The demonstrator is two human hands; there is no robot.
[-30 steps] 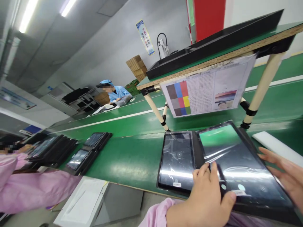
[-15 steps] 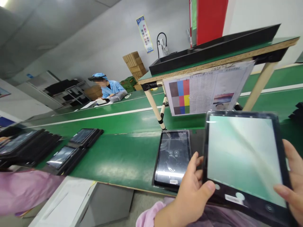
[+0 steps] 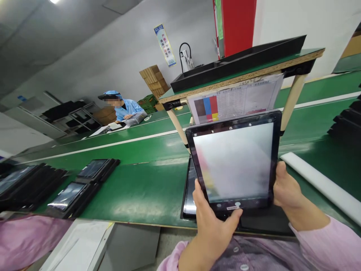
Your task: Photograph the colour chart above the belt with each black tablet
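I hold a black tablet upright in front of me, its lit screen showing a pale blurred picture. My left hand grips its lower left corner, thumb on the bottom bezel. At the right edge my right hand is wrapped round the tablet from behind. Behind the tablet hangs a printed colour chart sheet under a small raised shelf. A second tablet lies flat on the green belt, mostly hidden by the held one.
Black trays with tablets lie on the belt at the left, near a pink sleeve. A white bar lies at the right. A long black tray sits on the shelf. A person in blue works far back.
The tablet rose from lying flat on the belt to standing upright in both hands, facing the chart. My right hand went from open beside it to gripping its right edge.
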